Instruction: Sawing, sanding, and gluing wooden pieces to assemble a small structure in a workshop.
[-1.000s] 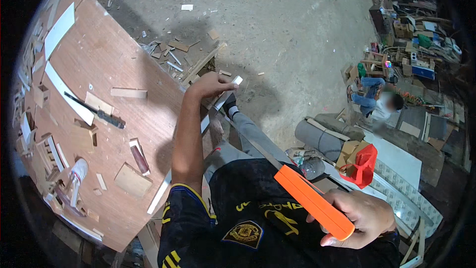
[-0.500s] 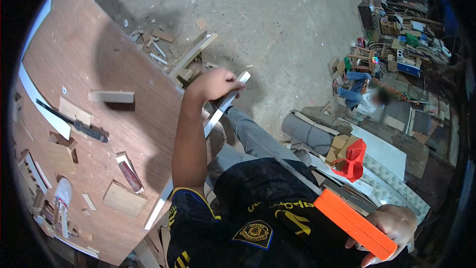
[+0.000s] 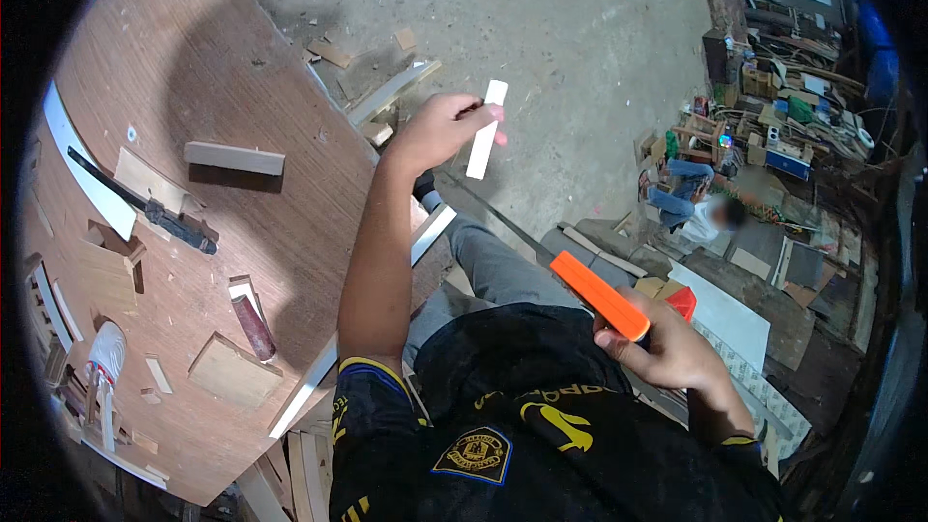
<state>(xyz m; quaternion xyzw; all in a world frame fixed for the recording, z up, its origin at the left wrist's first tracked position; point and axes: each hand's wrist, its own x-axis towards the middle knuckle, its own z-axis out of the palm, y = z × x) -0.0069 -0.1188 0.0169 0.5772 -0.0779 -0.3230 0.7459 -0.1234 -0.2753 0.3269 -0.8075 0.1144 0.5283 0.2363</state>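
My left hand [image 3: 447, 130], stretched out past the table's edge, pinches a short white-faced wood strip [image 3: 480, 150] that stands almost upright in the picture. A longer white-faced strip [image 3: 432, 234] passes beneath my left forearm, its end jutting over my leg; the offcut is apart from it. The fingers of my right hand [image 3: 672, 343] are wrapped around the orange handle [image 3: 597, 293] of a handsaw in front of my shirt. Its thin grey blade [image 3: 498, 216] points up and left, over my leg, with the tip close to my foot.
On the brown wooden table [image 3: 280, 106] at the left lie a wood block [image 3: 235, 158], a black-handled tool [image 3: 174, 222], a reddish rolled piece [image 3: 253, 327] and several scraps. Wood offcuts [image 3: 396, 92] litter the floor beside it. Another person [image 3: 696, 203] sits among piled materials at the right.
The strip's end piece has come off and moved up and away in my left hand. My right hand has brought the saw forward and left, its blade now clear of the long strip.
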